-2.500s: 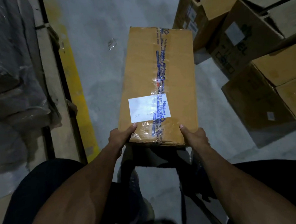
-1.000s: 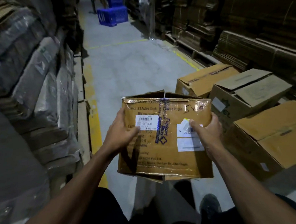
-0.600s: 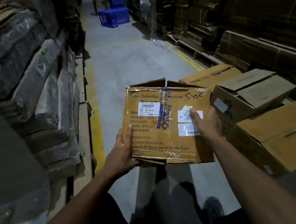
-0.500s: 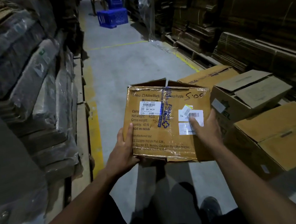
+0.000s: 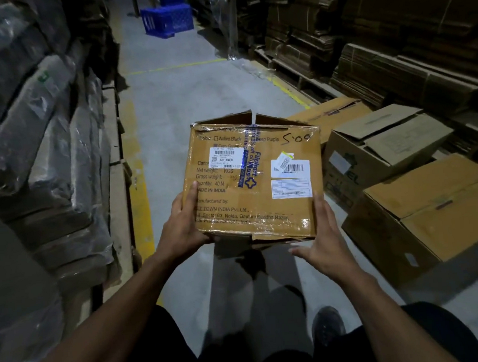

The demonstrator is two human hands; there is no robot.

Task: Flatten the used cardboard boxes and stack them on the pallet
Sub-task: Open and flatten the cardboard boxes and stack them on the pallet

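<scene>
1. Nearest, the left hand gripped the cardboard box at its lower left corner, thumb up the printed face and fingers curled beneath.
2. The right hand lay spread against the box's lower right corner, fingers straight, pressing rather than clutching.
3. The box hung in the air in front of the person, above the grey floor, with its top flaps ajar.
4. It looked light and probably empty, stiff at the edges but slick with glossy tape; the bottom seam and flaps seemed the best holds for collapsing it.
5. Right of the box sat more unflattened boxes.
6. Beyond the box stood a blue crate.
7. The box's inside, underside and far side were hidden; no pallet could be told apart in the dim stacks.
</scene>
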